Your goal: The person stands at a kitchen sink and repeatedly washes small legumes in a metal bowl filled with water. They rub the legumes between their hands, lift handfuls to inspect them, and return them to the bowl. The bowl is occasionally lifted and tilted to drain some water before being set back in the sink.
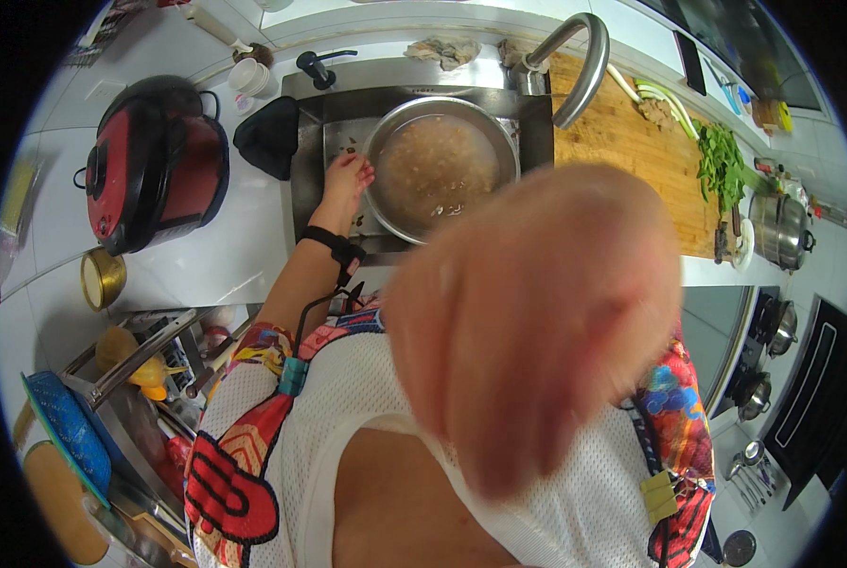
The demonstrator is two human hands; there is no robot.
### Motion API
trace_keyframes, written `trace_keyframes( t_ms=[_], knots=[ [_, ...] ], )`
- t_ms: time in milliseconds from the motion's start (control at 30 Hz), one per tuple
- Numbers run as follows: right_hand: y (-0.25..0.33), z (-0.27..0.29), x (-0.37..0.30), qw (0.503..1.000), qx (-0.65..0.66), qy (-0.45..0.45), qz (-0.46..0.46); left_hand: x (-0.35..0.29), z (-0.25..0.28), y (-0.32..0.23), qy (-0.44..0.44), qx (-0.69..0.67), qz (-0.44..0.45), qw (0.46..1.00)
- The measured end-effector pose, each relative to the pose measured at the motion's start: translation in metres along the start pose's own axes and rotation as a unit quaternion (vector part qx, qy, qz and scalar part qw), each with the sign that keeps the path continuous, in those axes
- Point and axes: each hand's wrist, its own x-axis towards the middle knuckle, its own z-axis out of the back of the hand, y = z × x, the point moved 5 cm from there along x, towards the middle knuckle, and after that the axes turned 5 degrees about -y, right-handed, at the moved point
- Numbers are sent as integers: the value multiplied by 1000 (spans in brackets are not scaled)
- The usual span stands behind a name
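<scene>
A round metal basin (pixel 383 206) stands in the steel sink (pixel 334 133), holding cloudy water over many small pale brown pieces whose kind I cannot make out. Just left of its rim, my left hand (pixel 346 175) hangs over the sink with fingers loosely bent and nothing visible in them. A dark band circles that wrist. My right hand (pixel 537 312) is raised very close in front of me, large and blurred. It covers the lower right of the basin and the counter edge; its fingers are smeared by motion.
A curved faucet (pixel 589 71) rises behind the sink. Greens (pixel 722 166) and scallion stalks lie on the wooden board (pixel 622 180) at right. To the left stand a red and black cooker (pixel 158 166), a black cloth-like item (pixel 268 138) and a soap pump (pixel 319 68).
</scene>
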Motion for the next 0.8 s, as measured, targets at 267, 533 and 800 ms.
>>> trace_keyframes(
  t_ms=[267,533,800],
  knots=[
    [3,1,13,989,-65,28,132,3,30,5,-58,9,-3,998],
    [-49,65,6,990,-13,-98,97,13,40,0,-48,-54,-15,997],
    [-186,185,-54,875,245,-414,-53,12,59,4,-46,306,102,945]
  ],
)
